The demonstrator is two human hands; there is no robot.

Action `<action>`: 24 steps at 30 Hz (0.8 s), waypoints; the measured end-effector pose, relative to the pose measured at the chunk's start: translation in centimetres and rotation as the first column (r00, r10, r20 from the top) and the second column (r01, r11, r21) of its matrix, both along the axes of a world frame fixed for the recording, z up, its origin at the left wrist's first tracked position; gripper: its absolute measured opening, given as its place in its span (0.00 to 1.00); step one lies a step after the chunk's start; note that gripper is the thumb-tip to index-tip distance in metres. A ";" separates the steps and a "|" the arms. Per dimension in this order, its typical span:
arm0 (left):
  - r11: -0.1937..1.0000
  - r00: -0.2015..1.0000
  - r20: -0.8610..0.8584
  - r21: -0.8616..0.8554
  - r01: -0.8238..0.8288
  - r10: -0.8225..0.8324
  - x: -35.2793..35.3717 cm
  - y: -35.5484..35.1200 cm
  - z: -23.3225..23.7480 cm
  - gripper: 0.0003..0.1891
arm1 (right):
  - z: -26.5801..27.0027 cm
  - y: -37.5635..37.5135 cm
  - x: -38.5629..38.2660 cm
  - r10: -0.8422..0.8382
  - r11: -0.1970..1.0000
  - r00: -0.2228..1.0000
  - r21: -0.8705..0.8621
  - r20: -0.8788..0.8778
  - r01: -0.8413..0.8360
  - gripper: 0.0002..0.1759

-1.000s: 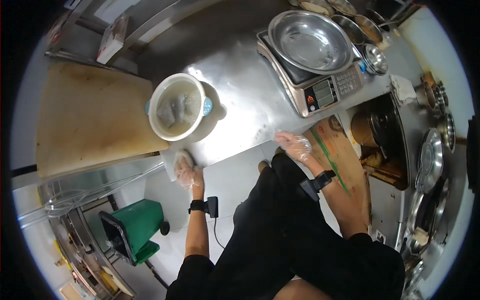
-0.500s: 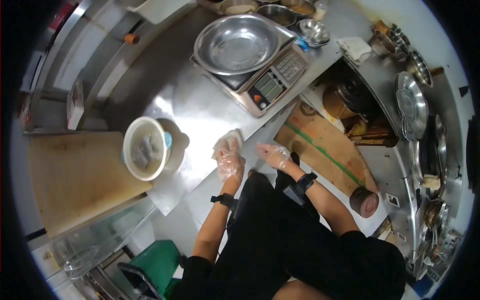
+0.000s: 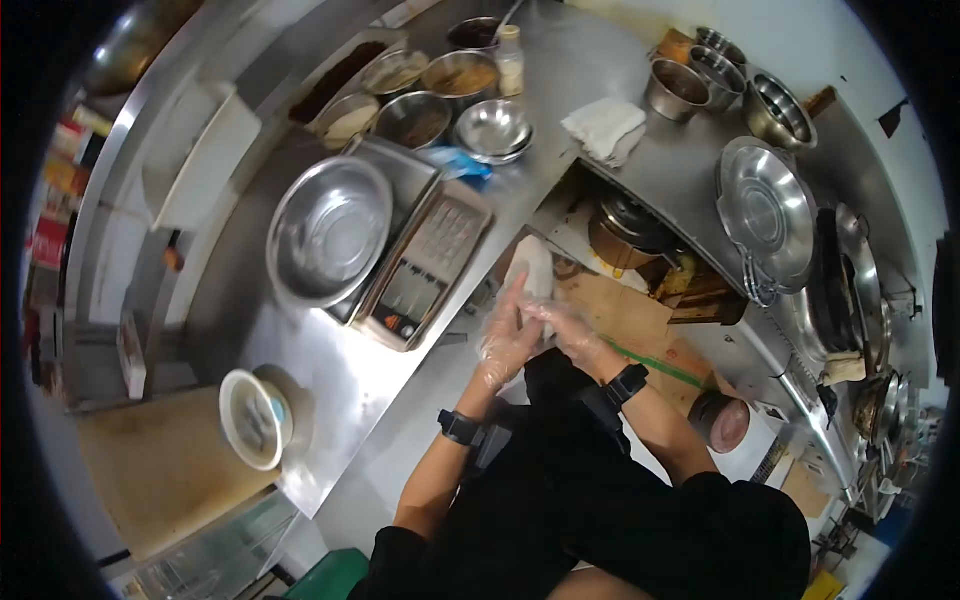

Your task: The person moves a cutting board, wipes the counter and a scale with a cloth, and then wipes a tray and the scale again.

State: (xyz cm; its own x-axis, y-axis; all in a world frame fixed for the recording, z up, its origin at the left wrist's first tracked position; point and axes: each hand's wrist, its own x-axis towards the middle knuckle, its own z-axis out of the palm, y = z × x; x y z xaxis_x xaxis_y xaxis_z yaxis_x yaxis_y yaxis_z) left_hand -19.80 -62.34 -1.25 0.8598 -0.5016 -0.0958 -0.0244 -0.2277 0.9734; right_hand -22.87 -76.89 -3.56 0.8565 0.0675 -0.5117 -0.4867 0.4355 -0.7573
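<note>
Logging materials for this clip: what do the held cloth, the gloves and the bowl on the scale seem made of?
Cloth: matte off-white fabric, perhaps cotton, softly bunched.
Gloves: likely thin, glossy plastic film, see-through with wrinkled highlights.
Bowl: polished metal, probably stainless steel, given its bright silvery reflections.

Left of centre I see a digital scale (image 3: 432,258) with a wide steel bowl (image 3: 330,235) sitting on its platform. Below them, at lower left, my white tub (image 3: 226,420) stands beside a stained cutting board (image 3: 165,475). At top centre I have a clear bottle (image 3: 511,72) near nested small steel bowls (image 3: 493,127), with a blue packet (image 3: 462,163) just beside those. To the upper right I find a bunched white towel (image 3: 604,132), then a steel pot (image 3: 679,92). A green bin (image 3: 332,576) shows at the bottom edge, left of centre.
</note>
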 end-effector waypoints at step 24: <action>0.995 0.987 -0.136 0.066 -0.076 0.084 12.8 -13.6 -3.0 0.24 | -7.7 -31.3 20.7 -0.090 -0.071 0.868 -0.867 -0.487 -0.494 0.41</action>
